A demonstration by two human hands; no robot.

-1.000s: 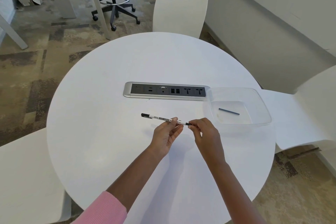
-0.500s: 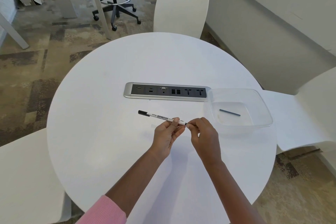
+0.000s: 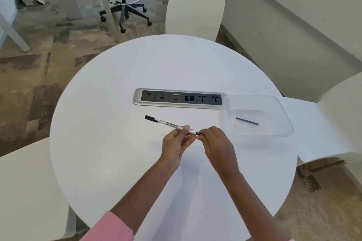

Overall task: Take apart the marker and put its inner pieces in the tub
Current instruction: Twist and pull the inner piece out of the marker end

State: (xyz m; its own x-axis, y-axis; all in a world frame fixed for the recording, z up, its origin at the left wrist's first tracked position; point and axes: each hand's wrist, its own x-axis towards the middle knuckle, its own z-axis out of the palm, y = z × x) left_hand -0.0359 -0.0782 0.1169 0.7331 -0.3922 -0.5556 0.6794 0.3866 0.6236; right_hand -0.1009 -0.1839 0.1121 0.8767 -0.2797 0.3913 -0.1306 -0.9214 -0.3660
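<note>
From the head camera, the left hand (image 3: 176, 146) pinches the white barrel of the marker (image 3: 170, 124) near its right end, holding it above the round white table (image 3: 117, 162). The right hand (image 3: 216, 145) closes its fingertips on the marker's black end piece. The black cap points up-left. Barrel print includes "WHITE"; the rest is too small to read. A thin dark inner rod (image 3: 247, 121) lies in the clear tub (image 3: 282, 109), just right of the socket panel (image 3: 178, 99).
</note>
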